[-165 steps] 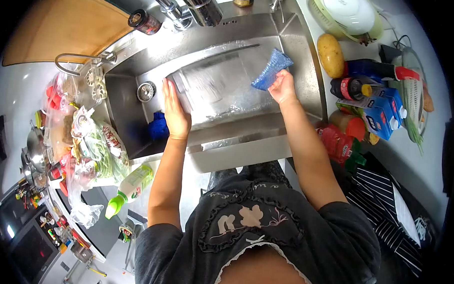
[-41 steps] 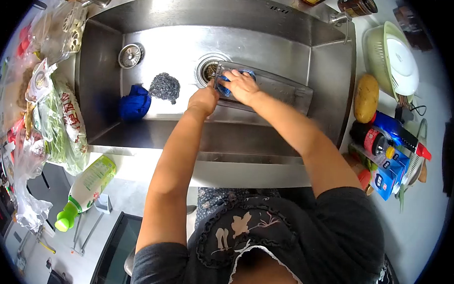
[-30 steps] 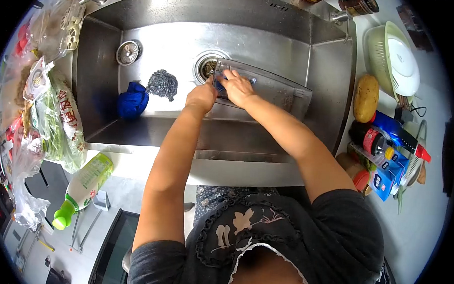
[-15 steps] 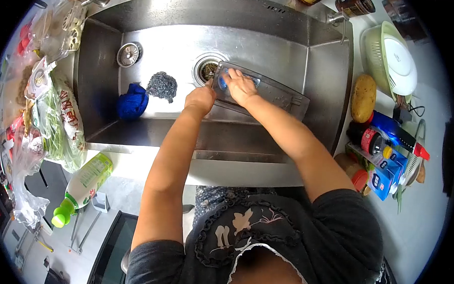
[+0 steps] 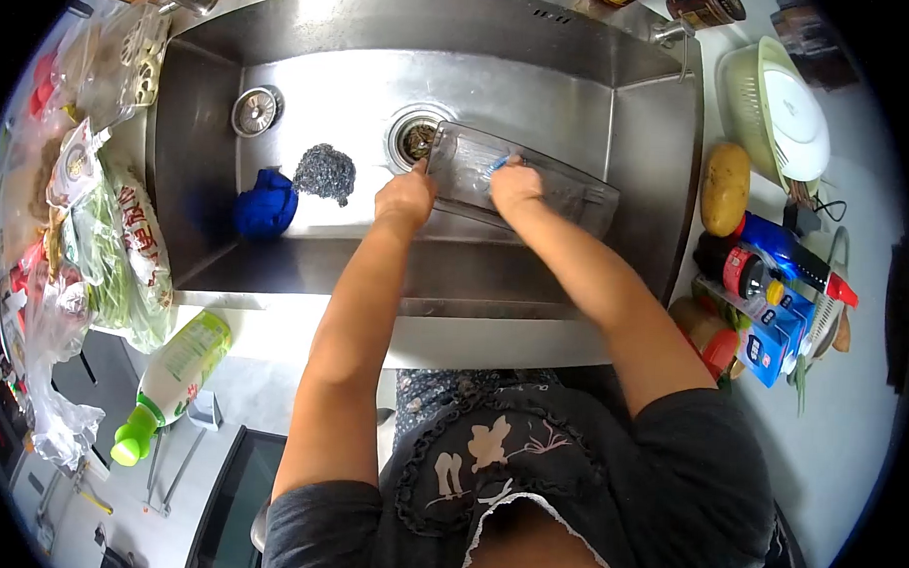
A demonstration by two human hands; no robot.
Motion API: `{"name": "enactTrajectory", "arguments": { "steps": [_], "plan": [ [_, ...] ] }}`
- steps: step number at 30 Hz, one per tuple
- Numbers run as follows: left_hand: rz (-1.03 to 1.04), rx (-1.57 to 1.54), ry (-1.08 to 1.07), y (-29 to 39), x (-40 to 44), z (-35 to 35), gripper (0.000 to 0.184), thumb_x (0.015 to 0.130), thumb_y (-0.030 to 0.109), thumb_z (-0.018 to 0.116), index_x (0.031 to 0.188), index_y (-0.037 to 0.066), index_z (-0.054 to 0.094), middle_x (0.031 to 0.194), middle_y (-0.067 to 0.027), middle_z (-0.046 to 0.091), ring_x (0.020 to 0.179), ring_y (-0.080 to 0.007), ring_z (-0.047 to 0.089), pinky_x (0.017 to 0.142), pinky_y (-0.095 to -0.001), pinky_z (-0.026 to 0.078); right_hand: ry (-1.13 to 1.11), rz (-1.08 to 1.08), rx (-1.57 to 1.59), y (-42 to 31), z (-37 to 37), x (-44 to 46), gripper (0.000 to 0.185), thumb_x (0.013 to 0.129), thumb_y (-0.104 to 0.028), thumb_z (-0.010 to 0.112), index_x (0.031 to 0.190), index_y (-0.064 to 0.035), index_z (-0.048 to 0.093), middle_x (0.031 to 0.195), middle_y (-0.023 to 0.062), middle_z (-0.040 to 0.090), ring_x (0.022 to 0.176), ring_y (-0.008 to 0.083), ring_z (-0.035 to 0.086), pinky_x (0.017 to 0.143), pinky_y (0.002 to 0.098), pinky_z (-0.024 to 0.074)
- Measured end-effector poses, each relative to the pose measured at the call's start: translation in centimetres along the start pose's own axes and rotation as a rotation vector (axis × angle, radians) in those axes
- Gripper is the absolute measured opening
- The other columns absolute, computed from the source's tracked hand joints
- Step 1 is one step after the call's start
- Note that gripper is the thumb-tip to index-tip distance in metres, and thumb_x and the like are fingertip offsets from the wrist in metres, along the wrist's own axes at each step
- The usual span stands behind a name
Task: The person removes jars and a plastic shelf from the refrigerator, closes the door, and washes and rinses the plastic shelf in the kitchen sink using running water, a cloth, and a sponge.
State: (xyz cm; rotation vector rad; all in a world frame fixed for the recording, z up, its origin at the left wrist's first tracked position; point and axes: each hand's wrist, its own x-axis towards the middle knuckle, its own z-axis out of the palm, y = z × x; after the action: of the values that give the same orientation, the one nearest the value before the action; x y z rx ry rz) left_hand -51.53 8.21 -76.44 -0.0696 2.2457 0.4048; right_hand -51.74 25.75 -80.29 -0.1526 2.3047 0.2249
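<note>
A long, grey see-through plastic bin point(image 5: 568, 196) lies at a slant in the steel sink point(image 5: 326, 94), its left end beside the drain point(image 5: 419, 138). My left hand point(image 5: 405, 196) is closed on the near left corner of this bin. Inside it, my right hand point(image 5: 518, 186) is closed around a small blue cloth or sponge point(image 5: 497, 165), mostly hidden by the fingers. Left of the drain sit a dark steel-wool scourer point(image 5: 325, 173) and a bunched blue cloth point(image 5: 267, 204).
The drain strainer point(image 5: 255, 112) lies at the sink's back left. Bagged vegetables point(image 5: 116, 242) and a green-capped bottle point(image 5: 176, 379) are on the left. On the right counter are a potato point(image 5: 725, 189), a green colander point(image 5: 743, 109), bottles and blue cartons point(image 5: 770, 345).
My right hand has slid to the right along the bin, and its spread fingers have curled round the blue piece. My left hand keeps its hold at the corner.
</note>
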Motion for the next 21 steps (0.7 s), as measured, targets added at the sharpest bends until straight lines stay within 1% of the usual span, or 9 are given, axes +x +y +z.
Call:
{"name": "enactTrajectory", "arguments": {
  "steps": [1,5,8,10,11,14,17,19,21],
  "plan": [
    [0.038,0.043,0.004,-0.4,0.2,0.3,0.046,0.087,0.027,0.035,0.132,0.016,0.035,0.106,-0.0149,0.059,0.1,-0.0286,0.056,0.086,-0.0397,0.043,0.019,-0.01,0.042,0.8,-0.9,-1.6,0.043,0.079,-0.006,0.043,0.12,0.0035,0.042,0.113,0.0168,0.05,0.097,0.0284,0.058,0.075,0.0335,0.0509],
    [-0.004,-0.031,-0.037,0.2,0.1,-0.2,0.045,0.087,0.027,0.035,0.131,0.015,0.037,0.104,-0.015,0.06,0.098,-0.0288,0.057,0.084,-0.04,0.044,0.367,-0.247,0.12,-0.3,0.1,-0.6,0.044,0.08,-0.007,0.04,0.124,-0.0036,0.04,0.116,0.0127,0.043,0.113,0.0251,0.04,0.081,0.0333,0.049],
    [0.065,-0.075,0.042,-0.1,0.3,0.6,0.044,0.084,0.019,0.039,0.127,0.007,0.036,0.072,-0.0114,0.064,0.074,-0.0269,0.063,0.073,-0.0382,0.047,0.528,-0.226,0.223,-4.6,-0.9,0.6,0.034,0.079,-0.009,0.045,0.113,-0.0054,0.052,0.112,0.0101,0.046,0.106,0.0247,0.044,0.084,0.0355,0.0453],
    [0.055,-0.084,0.053,-0.7,1.0,0.9,0.045,0.084,0.018,0.04,0.127,0.007,0.036,0.07,-0.0108,0.063,0.071,-0.0261,0.063,0.072,-0.0381,0.047,0.504,-0.269,0.459,-4.4,-0.8,0.3,0.03,0.079,-0.009,0.046,0.107,-0.0097,0.058,0.114,0.0081,0.046,0.109,0.0249,0.043,0.09,0.0381,0.0395],
    [0.057,-0.083,0.053,-0.8,0.9,1.1,0.045,0.084,0.018,0.041,0.127,0.007,0.036,0.069,-0.0106,0.063,0.07,-0.0257,0.063,0.072,-0.038,0.047,0.347,-0.405,0.43,-3.2,-0.8,0.0,0.029,0.08,-0.008,0.047,0.104,-0.0126,0.061,0.117,0.0062,0.046,0.111,0.0252,0.042,0.093,0.0402,0.0366],
    [0.037,-0.033,-0.024,-0.1,0.5,0.6,0.046,0.087,0.026,0.034,0.132,0.015,0.036,0.105,-0.0161,0.06,0.097,-0.0304,0.057,0.083,-0.0408,0.044,0.201,-0.598,0.314,-1.9,-0.7,-0.7,0.027,0.08,-0.008,0.046,0.1,-0.0107,0.063,0.12,0.0059,0.045,0.113,0.0256,0.041,0.095,0.0412,0.0354],
    [0.045,-0.024,-0.047,-0.2,0.6,0.6,0.045,0.086,0.026,0.034,0.129,0.014,0.038,0.102,-0.0157,0.061,0.095,-0.0311,0.058,0.082,-0.0414,0.044,0.407,-0.427,0.301,-2.0,0.1,0.2,0.031,0.08,-0.007,0.047,0.109,-0.0121,0.058,0.112,0.007,0.047,0.109,0.025,0.044,0.09,0.0395,0.0399],
    [0.126,0.102,0.0,-0.7,1.5,0.9,0.038,0.079,0.014,0.05,0.116,0.008,0.047,0.104,-0.0154,0.058,0.092,-0.0285,0.059,0.079,-0.0392,0.047,0.511,-0.286,0.351,-3.4,-0.5,0.6,0.034,0.079,-0.01,0.05,0.114,-0.0111,0.054,0.105,0.0091,0.047,0.103,0.0246,0.048,0.086,0.0374,0.0427],
    [0.156,0.133,0.026,-1.5,2.0,2.3,0.038,0.079,0.014,0.05,0.115,0.008,0.047,0.103,-0.0163,0.058,0.091,-0.0291,0.059,0.079,-0.0394,0.047,0.351,-0.349,0.716,-3.7,0.5,1.6,0.032,0.079,-0.009,0.048,0.11,-0.0086,0.056,0.11,0.0112,0.048,0.104,0.0266,0.047,0.088,0.0381,0.0413]
  ]
}}
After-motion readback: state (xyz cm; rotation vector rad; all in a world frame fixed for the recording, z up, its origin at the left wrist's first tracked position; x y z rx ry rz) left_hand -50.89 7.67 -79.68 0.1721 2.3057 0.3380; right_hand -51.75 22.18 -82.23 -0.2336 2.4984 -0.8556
